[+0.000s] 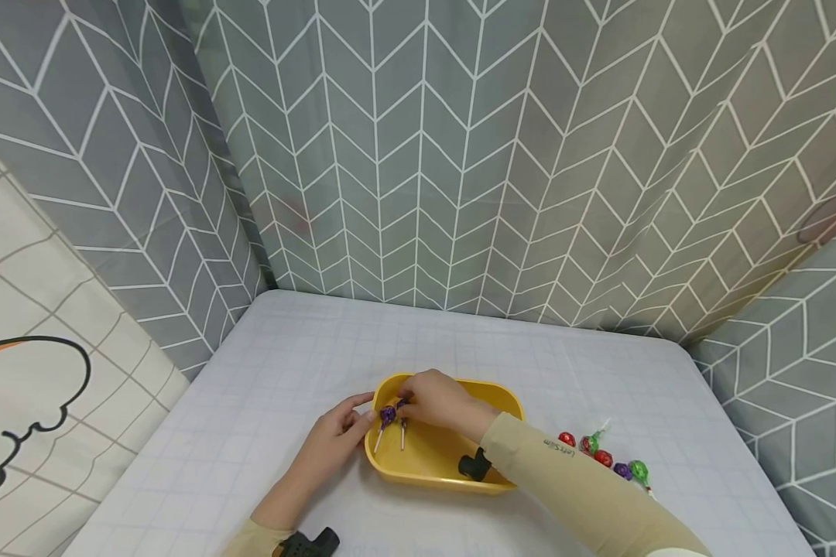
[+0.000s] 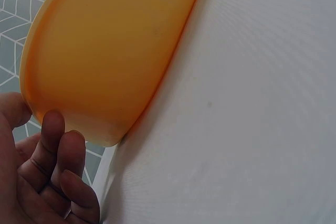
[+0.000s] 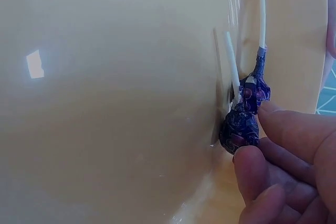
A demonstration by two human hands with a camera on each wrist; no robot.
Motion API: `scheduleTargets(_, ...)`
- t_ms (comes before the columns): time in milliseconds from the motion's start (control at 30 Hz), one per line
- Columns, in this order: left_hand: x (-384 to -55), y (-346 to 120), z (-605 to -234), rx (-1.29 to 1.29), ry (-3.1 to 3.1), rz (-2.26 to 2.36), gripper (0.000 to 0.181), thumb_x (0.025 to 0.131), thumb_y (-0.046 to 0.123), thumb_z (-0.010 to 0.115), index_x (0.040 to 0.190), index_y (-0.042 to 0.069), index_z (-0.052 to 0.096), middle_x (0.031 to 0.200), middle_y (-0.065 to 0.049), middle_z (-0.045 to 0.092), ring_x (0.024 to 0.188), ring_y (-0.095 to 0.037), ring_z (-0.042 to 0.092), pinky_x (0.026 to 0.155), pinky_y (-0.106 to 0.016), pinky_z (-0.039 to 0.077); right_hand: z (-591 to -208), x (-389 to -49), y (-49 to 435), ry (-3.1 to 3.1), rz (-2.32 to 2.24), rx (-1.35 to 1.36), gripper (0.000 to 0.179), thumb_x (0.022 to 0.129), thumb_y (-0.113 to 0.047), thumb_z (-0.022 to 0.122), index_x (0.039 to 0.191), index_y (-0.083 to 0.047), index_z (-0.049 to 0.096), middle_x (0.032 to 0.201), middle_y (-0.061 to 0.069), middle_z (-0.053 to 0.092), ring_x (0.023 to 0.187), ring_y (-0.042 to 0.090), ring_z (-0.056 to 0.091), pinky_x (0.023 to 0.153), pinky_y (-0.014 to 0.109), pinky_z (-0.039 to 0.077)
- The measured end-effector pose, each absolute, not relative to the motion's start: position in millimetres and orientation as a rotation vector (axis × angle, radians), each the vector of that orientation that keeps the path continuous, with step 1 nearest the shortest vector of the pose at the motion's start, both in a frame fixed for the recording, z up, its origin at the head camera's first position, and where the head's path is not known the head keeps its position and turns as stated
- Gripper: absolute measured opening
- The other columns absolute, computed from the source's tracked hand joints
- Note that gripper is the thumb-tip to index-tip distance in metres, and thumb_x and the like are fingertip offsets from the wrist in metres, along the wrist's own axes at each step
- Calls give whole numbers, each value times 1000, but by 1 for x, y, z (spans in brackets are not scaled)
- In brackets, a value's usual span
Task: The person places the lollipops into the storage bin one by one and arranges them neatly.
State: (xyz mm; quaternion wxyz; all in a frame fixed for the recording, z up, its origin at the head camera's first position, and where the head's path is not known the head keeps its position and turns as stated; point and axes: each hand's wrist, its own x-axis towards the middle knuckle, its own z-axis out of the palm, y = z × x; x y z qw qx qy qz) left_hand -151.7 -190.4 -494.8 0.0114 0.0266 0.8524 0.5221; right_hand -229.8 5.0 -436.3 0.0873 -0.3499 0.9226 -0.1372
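Note:
A yellow plastic basin (image 1: 425,481) stands on the table. My left hand (image 1: 337,433) holds its left end, with the thumb at the rim and fingers (image 2: 52,129) against the outside wall. Inside the basin's left end are two purple-wrapped lollipops with white sticks. My right hand (image 1: 435,398) reaches in and pinches one lollipop (image 3: 239,132) by its wrapped head between thumb and fingers. The other lollipop (image 3: 257,90) lies right against it, close to the thumb tip. In the head view the right fingers partly cover the held lollipop.
To the right of the basin, partly behind my right sleeve (image 1: 564,480), lie several wrapped lollipops, among them a red one (image 1: 603,458), a purple one (image 1: 623,470) and a green one (image 1: 638,470). A white cloth (image 1: 306,333) covers the table. Patterned grey curtains (image 1: 404,155) hang behind it.

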Motion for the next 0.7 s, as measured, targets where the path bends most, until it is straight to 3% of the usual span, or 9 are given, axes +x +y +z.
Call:
scheduleTargets(467,-151,-190,-494,80,2683,1622,33,86,47,54,118,41,50,67,1,56,57,-15,50,52,-26,42,-434,-229,8,2741,-417,-1044,25,80,-30,68,99,-15,69,85,-10,64,73,3,53,74,23,45)
scheduleTargets(700,-152,-190,-494,70,2673,1628,33,86,47,54,119,40,50,68,1,57,59,-15,51,54,-27,42,-428,-228,11,2751,-402,-1054,26,81,-31,67,102,-16,69,91,-8,66,81,6,57,80,26,45)
